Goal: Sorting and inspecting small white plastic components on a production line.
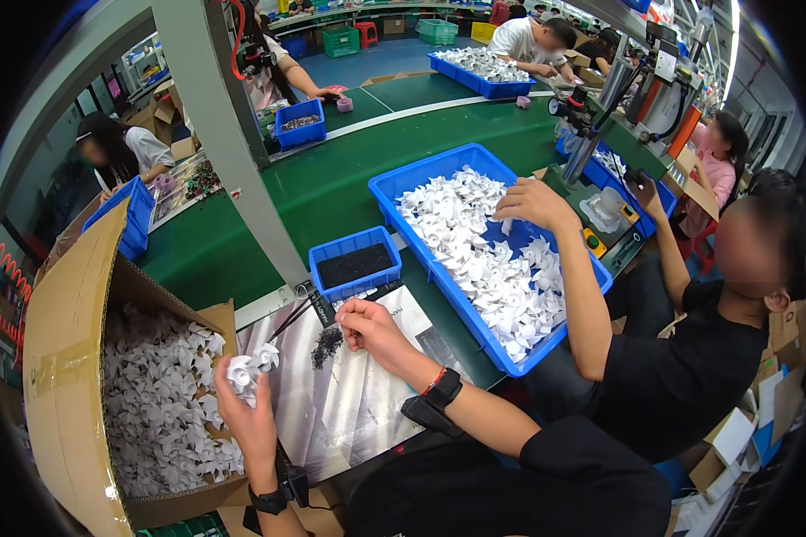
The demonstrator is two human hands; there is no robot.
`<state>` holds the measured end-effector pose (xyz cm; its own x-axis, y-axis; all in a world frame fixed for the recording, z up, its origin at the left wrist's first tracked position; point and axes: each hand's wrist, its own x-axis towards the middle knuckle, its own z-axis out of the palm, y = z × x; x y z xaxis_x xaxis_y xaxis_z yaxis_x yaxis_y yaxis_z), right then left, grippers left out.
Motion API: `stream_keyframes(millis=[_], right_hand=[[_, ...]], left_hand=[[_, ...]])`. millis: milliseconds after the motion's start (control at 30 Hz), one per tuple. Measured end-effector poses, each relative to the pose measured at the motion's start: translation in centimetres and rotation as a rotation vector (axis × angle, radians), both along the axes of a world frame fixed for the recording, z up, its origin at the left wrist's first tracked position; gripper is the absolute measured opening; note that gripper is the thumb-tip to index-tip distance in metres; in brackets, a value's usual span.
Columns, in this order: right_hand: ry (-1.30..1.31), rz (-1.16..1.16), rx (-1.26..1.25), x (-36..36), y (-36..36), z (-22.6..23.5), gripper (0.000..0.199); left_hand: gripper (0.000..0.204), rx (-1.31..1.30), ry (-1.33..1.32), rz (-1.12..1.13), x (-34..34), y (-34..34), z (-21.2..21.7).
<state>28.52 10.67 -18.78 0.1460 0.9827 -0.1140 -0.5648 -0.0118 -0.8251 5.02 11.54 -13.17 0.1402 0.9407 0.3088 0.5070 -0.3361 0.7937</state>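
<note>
A small white plastic impeller (242,369) sits pinched in the left hand (246,416), above the open cardboard box (72,358) of identical parts. The right hand (372,324) is curled, fingertips pressed together over dark specks on a grey sheet (349,403). The light grip could let the part slip into the box. What the right fingers hold is too small to see.

Two small white plastic impellers (249,367) with curved vanes sit side by side in the fingers of the left hand (251,421), raised just beside the open cardboard box's flap. The larger one faces the camera; the smaller shows its pinwheel blades.
</note>
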Motion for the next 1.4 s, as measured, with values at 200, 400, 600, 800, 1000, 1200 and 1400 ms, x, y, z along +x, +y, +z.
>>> stream_keyframes(millis=[200, 400, 600, 800, 1000, 1200, 1400], right_hand=[[-0.045, 0.026, -0.032, -0.8, 0.0, -0.1, 0.007], [-0.164, -0.041, -0.007, -0.1, 0.1, -0.7, 0.003], [-0.133, -0.018, -0.023, -0.3, 0.6, 0.1, 0.007], [-0.238, -0.042, -0.034, -0.2, 0.4, -0.2, 0.009], [-0.602, 0.0, -0.025, -0.6, 0.1, 0.1, 0.011], [-0.939, 0.129, 0.137, -1.0, 0.9, -0.8, 0.014], [-1.227, 0.186, 0.17, -1.0, 2.7, 1.2, 0.014]], left_hand=[[0.046, 0.085, -0.226, 0.07, -0.9, 3.4, -1.4], [0.042, -0.296, -1.014, -0.144, 1.9, 6.0, 1.7], [0.033, -0.594, -1.368, -0.346, 5.2, 9.0, 0.0], [0.033, -0.822, -1.731, -0.465, 5.4, 9.9, -2.9], [0.031, -0.908, -1.906, -0.347, 6.1, 7.9, -2.3], [0.022, -0.816, -1.93, -0.347, 5.1, 9.4, -5.1], [0.017, -0.849, -1.985, -0.499, 4.6, 10.3, -5.9]])
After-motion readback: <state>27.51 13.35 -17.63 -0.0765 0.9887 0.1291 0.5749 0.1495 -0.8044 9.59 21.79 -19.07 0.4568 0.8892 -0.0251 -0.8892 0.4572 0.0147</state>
